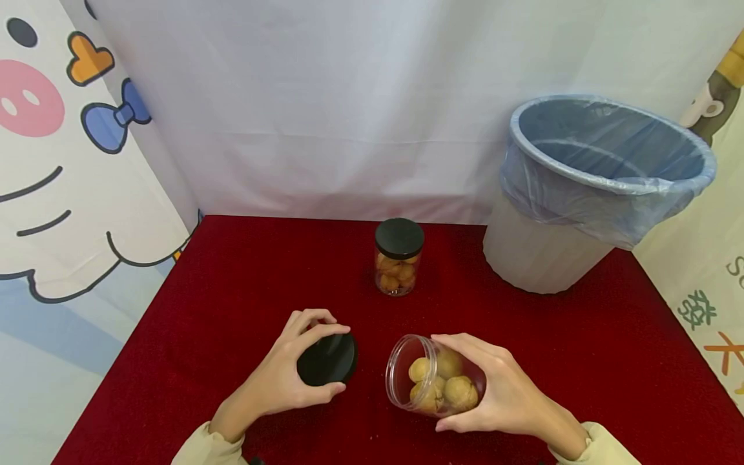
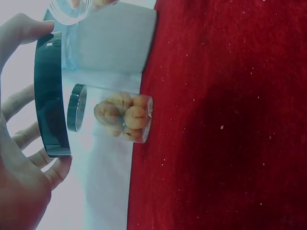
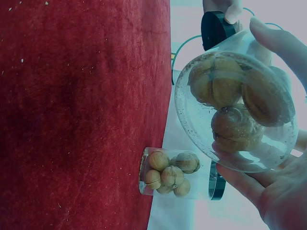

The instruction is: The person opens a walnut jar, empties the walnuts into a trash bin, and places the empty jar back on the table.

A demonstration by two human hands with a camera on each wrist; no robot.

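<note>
My left hand [image 1: 289, 368] grips a round black lid [image 1: 328, 360] by its edge, thumb on one side and fingers on the other. In my right hand [image 1: 504, 387] is a clear jar [image 1: 409, 374] without a lid, tilted so its mouth faces left toward the black lid. Several walnuts [image 1: 460, 392] lie inside it. Lid and jar are apart and both held above the red cloth, as the left wrist view [image 2: 51, 96] and right wrist view show. A second clear jar [image 1: 396, 274], capped with a black lid [image 1: 399, 238], stands upright farther back and holds several walnuts [image 3: 171, 177].
A white bin [image 1: 531, 248] lined with a blue plastic bag [image 1: 581, 197] stands at the back right. Red cloth [image 1: 261, 271] covers the table, with small crumbs scattered on it. Behind hangs a pale curtain [image 1: 325, 116]; printed cartoon panels [image 1: 75, 213] flank the sides.
</note>
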